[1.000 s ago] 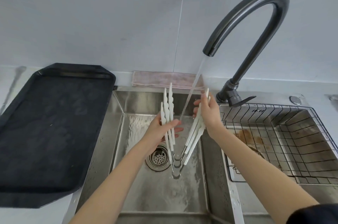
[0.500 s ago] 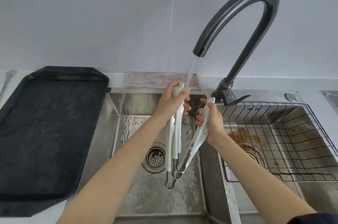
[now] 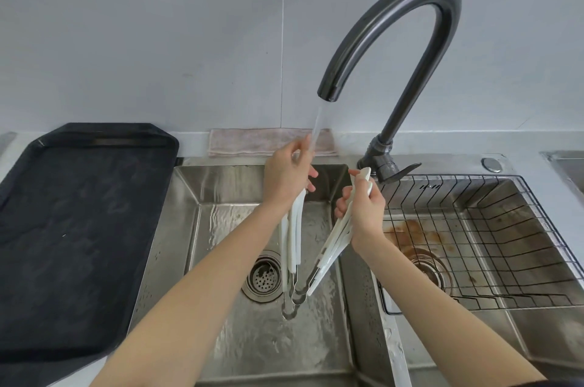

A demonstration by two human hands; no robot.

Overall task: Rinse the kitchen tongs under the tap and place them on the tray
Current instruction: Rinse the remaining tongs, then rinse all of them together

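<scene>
Pink cloth (image 3: 268,141), wire basket (image 3: 493,197), drain strainer (image 3: 264,276)

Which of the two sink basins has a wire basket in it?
The right basin: a wire basket sits inside. The left basin has none.

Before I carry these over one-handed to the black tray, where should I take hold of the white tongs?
Probably low, near the metal hinge loops, where the white tongs converge into a V; the upper ends are splayed between the left hand and right hand. Come from the left, the tray's side.
</scene>
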